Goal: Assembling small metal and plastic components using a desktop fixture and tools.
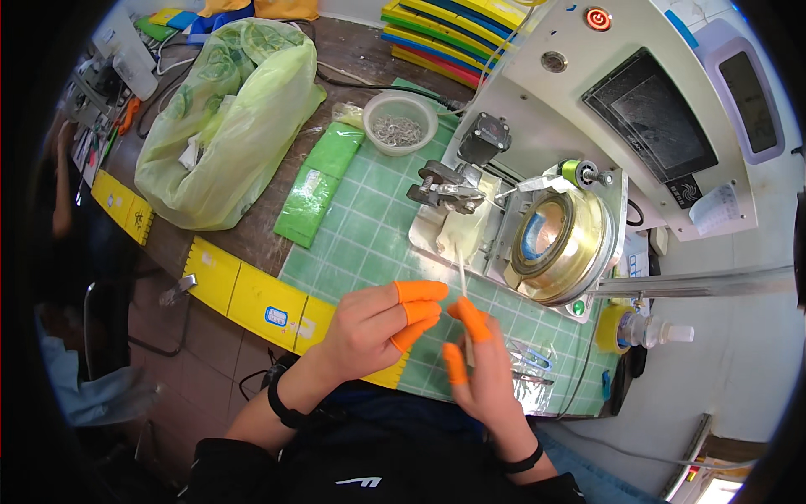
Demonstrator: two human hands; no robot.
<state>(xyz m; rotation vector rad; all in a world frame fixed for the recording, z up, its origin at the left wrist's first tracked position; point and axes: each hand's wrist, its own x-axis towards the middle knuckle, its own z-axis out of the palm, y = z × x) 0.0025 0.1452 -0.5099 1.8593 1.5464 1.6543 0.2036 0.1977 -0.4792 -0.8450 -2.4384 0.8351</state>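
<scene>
Head view: your left hand (365, 328) hovers over the front of the bench (256, 244), its orange-sheathed fingers curled close together; whether anything sits between them, you cannot tell from here. Your right hand (487, 378), just beside it, has thumb and index finger nearly closed on a slim pale rod (463, 273), which points up to the machine's pale metal platform (426, 239).

Under your hands lies a glossy green mat (361, 202) printed with a light square grid. To your right on it are small metal tools (533, 361), one with a blue handle, near a yellow tape roll (613, 328). Ahead stands the machine (554, 92), smooth pale casing, dark rectangular screen (655, 109), with a shiny brass-coloured drum (579, 244) at its base.

Farther left, a round translucent bowl (401, 105) holds tiny silvery pieces (397, 130), near a flat green packet (311, 189) in shiny clear wrap. Beyond, a crinkled, pale-green plastic bag (252, 143) slumps on the scuffed dark-brown bench top. Flat yellow strips (260, 294) line the near edge. Stacked coloured trays (453, 38) rise at the back; around you are reddish floor tiles (197, 361) and a white wall (714, 370).
</scene>
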